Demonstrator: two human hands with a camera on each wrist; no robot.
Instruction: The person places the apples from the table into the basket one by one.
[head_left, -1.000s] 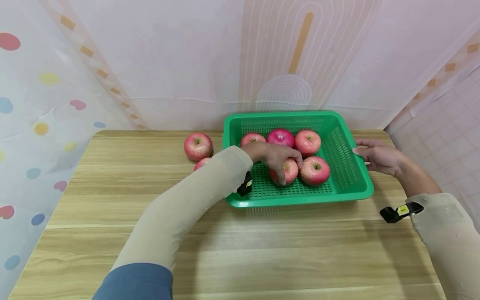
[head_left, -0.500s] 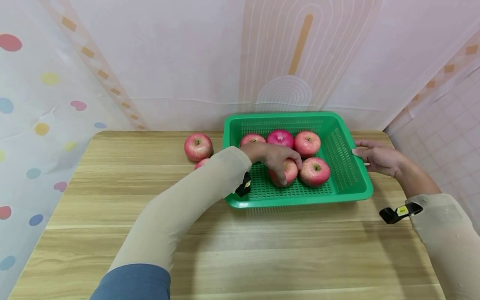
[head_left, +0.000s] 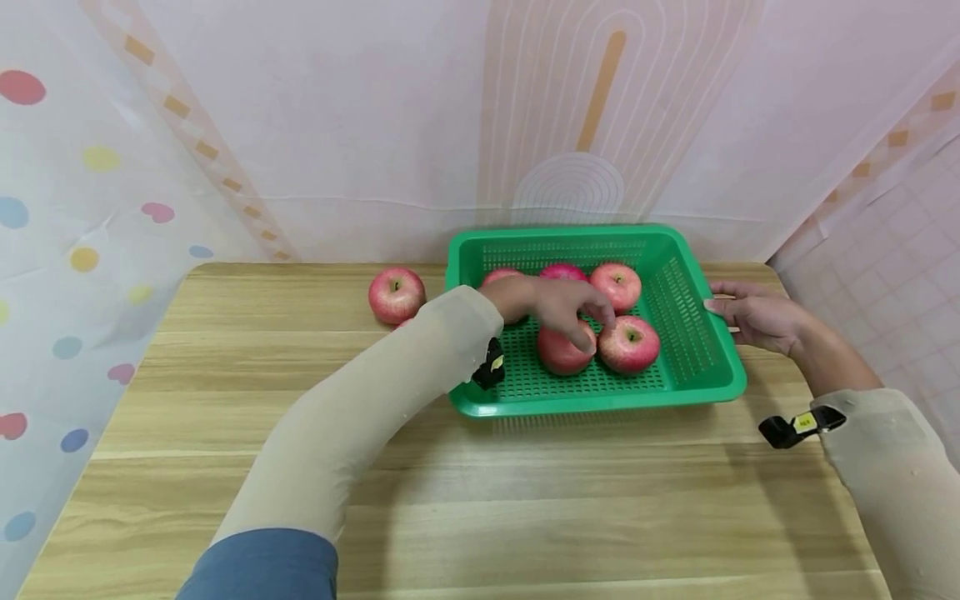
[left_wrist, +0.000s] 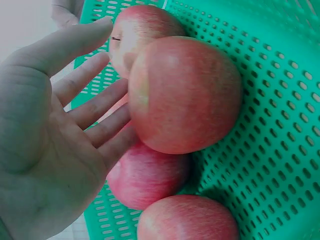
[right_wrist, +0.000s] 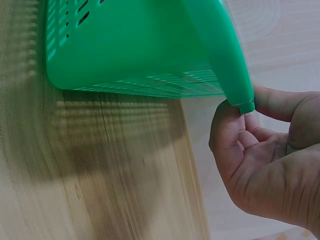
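Left hand (head_left: 561,303), loosely spread and empty, is over a round red apple (head_left: 562,357) at seven o'clock in the green plastic basket (head_left: 600,404) whose three-o'clock rim the right hand (head_left: 762,317) pinches, five apples (head_left: 632,345) already inside, at least one more apple (head_left: 396,296) outside at nine.

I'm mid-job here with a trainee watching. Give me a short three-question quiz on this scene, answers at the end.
1. Count: how many apples lie in the basket?
2. True or false: the left hand is off to the side, away from the basket.
3. Pick one: what is the right hand gripping?
A) an apple
B) the basket
C) nothing

Key:
1. Five: three in the back row, two in front.
2. False: it is over the apples in the basket.
3. B, by its rim.
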